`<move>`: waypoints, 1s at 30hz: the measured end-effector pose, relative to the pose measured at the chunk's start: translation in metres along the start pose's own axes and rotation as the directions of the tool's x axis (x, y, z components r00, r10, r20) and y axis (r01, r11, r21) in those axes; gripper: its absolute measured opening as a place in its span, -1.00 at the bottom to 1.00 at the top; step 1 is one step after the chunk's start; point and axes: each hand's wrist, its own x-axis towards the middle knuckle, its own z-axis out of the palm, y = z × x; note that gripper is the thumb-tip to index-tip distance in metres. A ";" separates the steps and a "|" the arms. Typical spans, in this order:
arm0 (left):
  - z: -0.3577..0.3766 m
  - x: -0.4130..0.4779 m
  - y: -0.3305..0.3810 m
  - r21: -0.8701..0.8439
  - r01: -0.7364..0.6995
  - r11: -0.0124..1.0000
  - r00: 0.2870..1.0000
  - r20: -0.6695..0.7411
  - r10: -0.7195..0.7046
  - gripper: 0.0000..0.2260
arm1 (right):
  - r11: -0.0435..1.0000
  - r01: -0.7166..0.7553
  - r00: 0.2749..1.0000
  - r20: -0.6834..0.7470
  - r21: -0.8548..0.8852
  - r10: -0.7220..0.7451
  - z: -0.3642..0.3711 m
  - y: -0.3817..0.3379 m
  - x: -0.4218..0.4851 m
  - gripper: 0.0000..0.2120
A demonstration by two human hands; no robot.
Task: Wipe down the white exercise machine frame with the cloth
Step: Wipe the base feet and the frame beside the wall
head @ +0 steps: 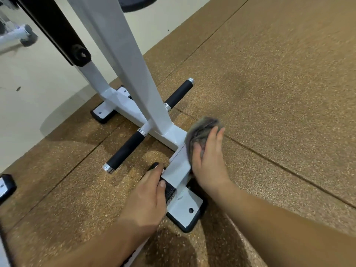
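Note:
The white machine frame [123, 60] rises from a floor bar [178, 170] that ends in a bolted foot plate [185, 211]. My right hand [209, 160] presses a grey cloth [200, 132] against the right side of that floor bar, just below the upright's base. My left hand [148, 197] rests on the bar's left side, its fingers on a black part [169, 191] fixed there.
Two black foam-covered pegs [126, 151] [178, 95] stick out sideways from the base. A second foot plate [102, 111] sits at the far end by the cream wall. Brown speckled rubber mats [269, 93] cover the floor. Another black foot [5, 186] shows at the left edge.

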 end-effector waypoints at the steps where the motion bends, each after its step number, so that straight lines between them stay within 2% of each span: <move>1: 0.001 0.000 -0.001 -0.003 -0.010 1.000 1.000 -0.002 0.010 -0.54 | 1.000 -0.005 1.000 -0.014 0.015 0.005 -0.004 -0.001 0.004 -0.28; 5: 0.001 -0.003 -0.003 -0.016 -0.038 0.999 0.999 -0.027 0.038 -0.55 | 0.990 -0.032 0.999 -0.016 0.138 0.034 0.019 -0.012 -0.030 -0.30; 10: 0.001 -0.007 -0.005 -0.018 -0.020 1.000 0.999 -0.028 0.020 -0.54 | 0.994 0.038 0.998 0.047 0.105 -0.043 0.054 -0.015 -0.080 -0.31; 13: 0.001 -0.014 -0.007 0.013 -0.008 1.000 1.000 -0.005 0.009 -0.52 | 0.998 0.018 0.996 0.085 0.055 -0.023 0.043 -0.010 -0.067 -0.28; 18: 0.001 -0.016 -0.013 0.038 -0.029 0.999 0.999 0.033 0.027 -0.50 | 0.991 -0.064 0.998 0.008 0.121 0.063 0.029 -0.017 -0.040 -0.28; 23: -0.001 -0.019 -0.013 0.013 -0.060 0.998 0.998 -0.005 0.061 -0.53 | 0.978 -0.101 0.995 0.030 0.181 0.097 0.068 -0.027 -0.095 -0.31; 27: 0.001 -0.019 -0.021 -0.045 -0.080 0.996 0.997 -0.009 0.080 -0.52 | 0.996 -0.079 0.994 0.078 0.039 0.076 0.058 -0.021 -0.094 -0.32; 30: -0.001 -0.020 -0.024 -0.105 -0.065 0.992 0.998 -0.025 0.063 -0.53 | 0.998 -0.035 0.997 0.060 -0.048 0.038 0.037 -0.021 -0.069 -0.32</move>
